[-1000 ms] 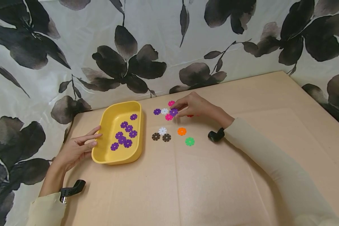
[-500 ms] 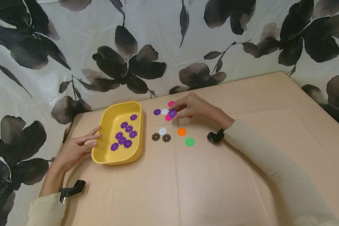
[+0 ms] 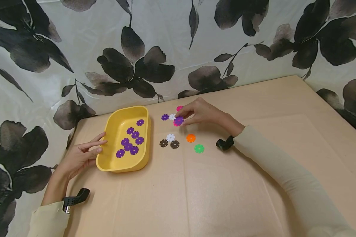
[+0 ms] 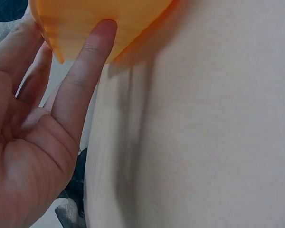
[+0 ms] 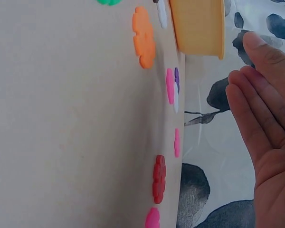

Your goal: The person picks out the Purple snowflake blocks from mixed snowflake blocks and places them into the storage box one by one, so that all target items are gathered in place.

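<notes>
In the head view my right hand (image 3: 206,112) pinches a purple flower-shaped interlocking disc (image 3: 179,120) between thumb and fingertips. That disc overlaps a pink disc (image 3: 176,124) in a small cluster, with a white disc (image 3: 172,117) at its middle, a purple one (image 3: 164,117) to the left and another pink one (image 3: 179,108) at the far side. My left hand (image 3: 80,156) holds the left rim of a yellow tray (image 3: 145,131), fingertips over the edge. The left wrist view has a digit (image 4: 97,42) pressed on the tray's outer wall. Several purple discs (image 3: 128,146) lie inside.
Nearer than the cluster, a white disc (image 3: 170,137) touches two dark brown ones (image 3: 175,144). An orange disc (image 3: 191,138) and a green disc (image 3: 199,148) lie to their right. A red disc (image 5: 159,179) shows in the right wrist view. Behind the table hangs floral cloth (image 3: 154,39).
My right hand has shifted slightly left and nearer with the purple disc, now more over the near pink disc. The red disc beneath the hand is now hidden. My left hand stays put.
</notes>
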`<move>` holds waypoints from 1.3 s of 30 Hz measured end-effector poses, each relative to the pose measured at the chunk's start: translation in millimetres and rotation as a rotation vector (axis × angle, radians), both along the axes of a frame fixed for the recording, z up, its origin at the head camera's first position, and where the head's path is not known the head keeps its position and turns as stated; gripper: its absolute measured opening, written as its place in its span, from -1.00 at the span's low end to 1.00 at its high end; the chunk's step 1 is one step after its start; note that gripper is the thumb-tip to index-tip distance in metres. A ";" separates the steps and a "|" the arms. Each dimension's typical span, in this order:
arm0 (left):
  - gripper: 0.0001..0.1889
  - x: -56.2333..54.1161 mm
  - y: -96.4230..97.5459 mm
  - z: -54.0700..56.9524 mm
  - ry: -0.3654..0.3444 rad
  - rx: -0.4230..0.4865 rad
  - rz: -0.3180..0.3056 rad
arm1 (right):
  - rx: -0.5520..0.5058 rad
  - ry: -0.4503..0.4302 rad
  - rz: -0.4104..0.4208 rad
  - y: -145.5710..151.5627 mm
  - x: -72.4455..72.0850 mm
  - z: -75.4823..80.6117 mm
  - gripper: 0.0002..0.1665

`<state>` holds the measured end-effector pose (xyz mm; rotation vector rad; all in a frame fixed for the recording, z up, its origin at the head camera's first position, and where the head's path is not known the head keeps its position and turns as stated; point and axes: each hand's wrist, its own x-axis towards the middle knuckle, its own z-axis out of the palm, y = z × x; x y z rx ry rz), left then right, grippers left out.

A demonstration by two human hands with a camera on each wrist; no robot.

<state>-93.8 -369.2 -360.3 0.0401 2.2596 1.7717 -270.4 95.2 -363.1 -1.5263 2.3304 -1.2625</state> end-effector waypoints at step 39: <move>-0.55 1.0 2.8 0.8 -0.011 0.061 0.012 | 0.094 0.066 0.152 -51.2 35.2 23.8 -0.49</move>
